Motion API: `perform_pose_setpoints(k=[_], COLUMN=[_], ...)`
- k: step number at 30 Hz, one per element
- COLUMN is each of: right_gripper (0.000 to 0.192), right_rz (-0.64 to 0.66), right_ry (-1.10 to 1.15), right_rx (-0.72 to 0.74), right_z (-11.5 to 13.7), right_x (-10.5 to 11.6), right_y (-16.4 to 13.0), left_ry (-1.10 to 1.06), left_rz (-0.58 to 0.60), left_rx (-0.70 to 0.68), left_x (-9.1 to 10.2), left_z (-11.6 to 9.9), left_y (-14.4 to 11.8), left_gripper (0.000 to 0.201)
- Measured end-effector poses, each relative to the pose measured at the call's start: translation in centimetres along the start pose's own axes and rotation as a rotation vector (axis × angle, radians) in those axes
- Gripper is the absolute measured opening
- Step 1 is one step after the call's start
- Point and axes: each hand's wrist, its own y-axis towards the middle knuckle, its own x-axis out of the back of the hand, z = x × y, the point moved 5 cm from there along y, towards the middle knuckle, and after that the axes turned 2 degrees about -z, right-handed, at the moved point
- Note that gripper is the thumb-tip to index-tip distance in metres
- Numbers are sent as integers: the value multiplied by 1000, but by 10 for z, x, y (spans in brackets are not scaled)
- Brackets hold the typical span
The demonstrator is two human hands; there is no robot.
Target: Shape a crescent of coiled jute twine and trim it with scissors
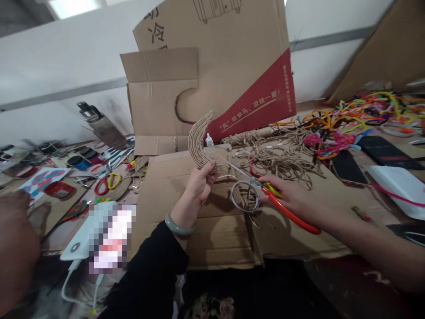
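Observation:
My left hand (pixel 202 185), with a pale green bangle (pixel 179 225) at the wrist, pinches the lower end of a crescent of twine rows (pixel 196 138). In my right hand (pixel 282 195) is a pair of scissors (pixel 292 217) with red and yellow handles. Their blades point left toward the twine crescent near my left fingers; whether they touch it I cannot tell. Just below the blades a roll of clear tape (pixel 245 196) sits on the cardboard sheet (pixel 166 195). Behind the crescent stands a small white-tipped glue bottle (pixel 209 140).
Loose twine (pixel 282 159) lies tangled behind my right hand, with colourful pipe cleaners (pixel 345 115) beyond. Cardboard panels (pixel 232 53) stand upright at the back. At left are a bottle (pixel 102 124), paint jars (pixel 79 162), other scissors (pixel 105 184), a power bank (pixel 86 235) and another person's blurred hand (pixel 16 248).

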Motion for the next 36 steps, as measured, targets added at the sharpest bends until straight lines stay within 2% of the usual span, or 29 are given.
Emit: perform_pose_setpoints(k=[4,7,10,13,15,16,18,19,20,24,28,32,36], right_gripper=[53,51,46,42,38,35,27,26,29,29,24,23,22], right_rz=[-40,-2,11,-75,-173,-202,-233,-237,-225,-210,-176,-158,-195], right_ry=[-263,-426,-507,-518,-344,-170,355,677,784,1014,1141,1192,1230], right_rx=[-130,-144,-116,-61,11,39,42,-22,-40,-63,-75,-74,-68], right_z=[-26,-40,-41,-24,-7,2,15,18,24,40,47,53,54], right_x=[5,2,2,12,19,21,17,11,4,-25,-43,-53,-67], right_y=[7,7,1,0,7,13,28,36,44,62,61,54,44], left_ry=[30,88,147,217,255,279,336,357,366,413,448,385,206], left_rz=[-37,-40,-3,-18,-9,13,61,81,85,36,0,-48,-109], left_rx=[-9,-23,-39,-61,-67,-69,-71,-71,-70,-37,-35,-77,-201], left_x=[11,18,19,18,15,12,6,3,1,3,15,30,38], left_z=[-1,-1,0,0,1,1,3,5,8,19,27,32,34], left_y=[11,19,23,21,14,8,-7,-15,-25,-60,-85,-93,-93], left_gripper=[16,17,19,20,20,21,24,26,25,20,19,19,21])
